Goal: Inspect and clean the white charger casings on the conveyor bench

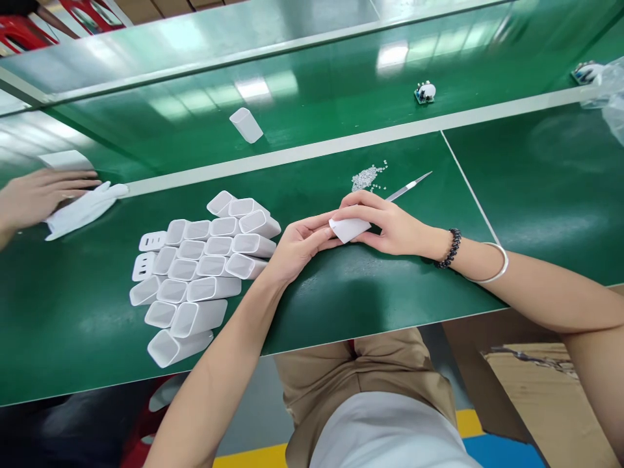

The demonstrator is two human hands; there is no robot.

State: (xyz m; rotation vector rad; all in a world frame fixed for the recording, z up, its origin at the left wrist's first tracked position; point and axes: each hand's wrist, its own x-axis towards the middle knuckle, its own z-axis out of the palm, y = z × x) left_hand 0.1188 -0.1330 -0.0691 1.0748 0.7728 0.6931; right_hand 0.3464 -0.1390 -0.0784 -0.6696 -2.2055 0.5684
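My left hand and my right hand meet over the table, their fingers closed around one white plastic charger casing. Fingers cover part of it. Just beyond my right hand, metal tweezers lie on the green surface, partly hidden by that hand. Close by is a small heap of tiny clear pieces. To the left of my left hand, several white open-ended casings are packed in slanted rows. Two at their left edge show faces with port slots.
A single casing lies beyond the pale strip. A small circuit board sits farther right, another near a clear plastic bag. At far left, another person's hand rests by a white glove.
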